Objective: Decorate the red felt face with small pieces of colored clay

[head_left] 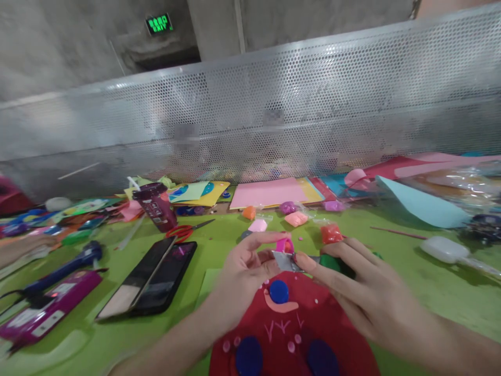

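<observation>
Above a red rounded piece [282, 324] decorated with dark blue discs, pink dots and a peach curved strip, my two hands meet. My left hand [250, 261] is closed, pinching a small bright pink loop [284, 244] between thumb and forefinger. In my right hand [358, 282] is a cutter-like tool with a flat silver end [288, 261] and a green body [336, 265], largely covered by the fingers. The silver end touches or nearly touches my left fingertips, just below the pink loop. A blue disc [279, 292] lies on the red piece right under the hands.
Left on the green table are a phone [168, 282], red-handled scissors [183, 231], a lidded cup [156, 206], a purple power strip [55, 303] and a blue glue gun [66, 269]. Behind are clay packets [296, 219] and paper sheets [270, 192]. Another person's hand [27, 245] shows far left.
</observation>
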`<state>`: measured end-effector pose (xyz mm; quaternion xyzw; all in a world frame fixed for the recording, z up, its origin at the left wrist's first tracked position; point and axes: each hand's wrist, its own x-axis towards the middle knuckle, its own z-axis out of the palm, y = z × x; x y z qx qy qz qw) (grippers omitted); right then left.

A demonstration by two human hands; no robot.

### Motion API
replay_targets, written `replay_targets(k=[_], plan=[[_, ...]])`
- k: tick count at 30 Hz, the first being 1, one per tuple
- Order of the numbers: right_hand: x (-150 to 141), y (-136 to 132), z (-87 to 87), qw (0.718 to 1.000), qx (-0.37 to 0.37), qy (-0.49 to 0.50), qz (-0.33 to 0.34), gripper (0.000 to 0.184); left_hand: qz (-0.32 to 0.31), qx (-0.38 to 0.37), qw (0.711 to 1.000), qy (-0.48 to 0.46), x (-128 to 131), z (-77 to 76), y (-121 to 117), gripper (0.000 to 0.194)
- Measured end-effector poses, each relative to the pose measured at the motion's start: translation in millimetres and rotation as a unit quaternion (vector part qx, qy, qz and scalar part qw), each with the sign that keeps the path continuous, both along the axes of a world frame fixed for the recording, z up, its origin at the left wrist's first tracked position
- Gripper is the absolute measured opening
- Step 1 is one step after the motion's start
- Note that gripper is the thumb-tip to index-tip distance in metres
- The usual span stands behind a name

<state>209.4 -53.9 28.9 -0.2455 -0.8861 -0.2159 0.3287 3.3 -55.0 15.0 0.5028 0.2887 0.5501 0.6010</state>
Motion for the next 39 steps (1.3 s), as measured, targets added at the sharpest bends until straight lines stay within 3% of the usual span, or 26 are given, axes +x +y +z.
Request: replay_targets(k=[15,24,31,39], plan=[[-1.6,-1.1,-1.0,1.000,-0.003,0.006,0.006,0.053,0.047,0.034,0.996,0.069,1.9,14.5,-1.6,0.027],[-1.1,-3.7,2.0,1.000,0.010,0.014,-0.005,0.052,0.038,0.035,0.998,0.032,4.9,7.1,-2.6,0.024],[1.1,-1.0,-1.1,1.000,0.011,0.005,-0.002,0.056,0.057,0.046,0.996,0.058,6.3,11.9,-7.8,0.025],[4.6,-6.4,6.2,0.998,0.058,0.003,0.034,0.058,0.021,-0.018,0.997,0.070,7.2,8.3,-4.4,0.027]])
